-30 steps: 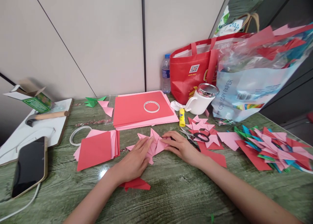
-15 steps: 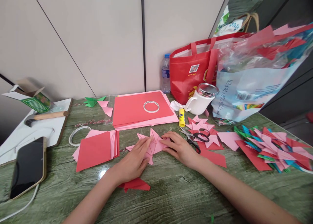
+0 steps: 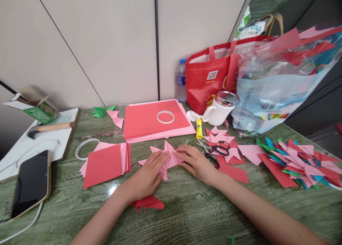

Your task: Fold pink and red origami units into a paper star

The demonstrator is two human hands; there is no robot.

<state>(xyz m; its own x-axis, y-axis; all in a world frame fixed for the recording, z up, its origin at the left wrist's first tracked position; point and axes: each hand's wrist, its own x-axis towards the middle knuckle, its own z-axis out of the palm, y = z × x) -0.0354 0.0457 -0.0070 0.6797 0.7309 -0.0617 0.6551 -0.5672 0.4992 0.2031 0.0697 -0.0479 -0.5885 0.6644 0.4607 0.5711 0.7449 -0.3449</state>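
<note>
A pink folded paper star [image 3: 169, 160] lies on the table in front of me, its points spread around. My left hand [image 3: 149, 172] rests flat over the star's left part with its fingers stretched out. On the right side, my right hand [image 3: 196, 163] has its fingers bent at the star's edge, thumb and fingertips gripping the paper. Part of the star is hidden under my left fingers. A red folded paper piece [image 3: 151, 202] sits below my left wrist, partly covered by it.
To the left are red square sheets [image 3: 103, 165], a tape roll [image 3: 80, 152] and a phone [image 3: 30, 184]. Behind lie large red sheets [image 3: 141, 120]. Scissors [image 3: 213, 152], a glue stick [image 3: 199, 129], a white mug [image 3: 217, 111] and a colourful folded-paper pile [image 3: 301, 163] stand or lie rightward.
Almost nothing differs. My left fingertips have shifted very slightly right over the pink star, and the whole view has drifted a few pixels.
</note>
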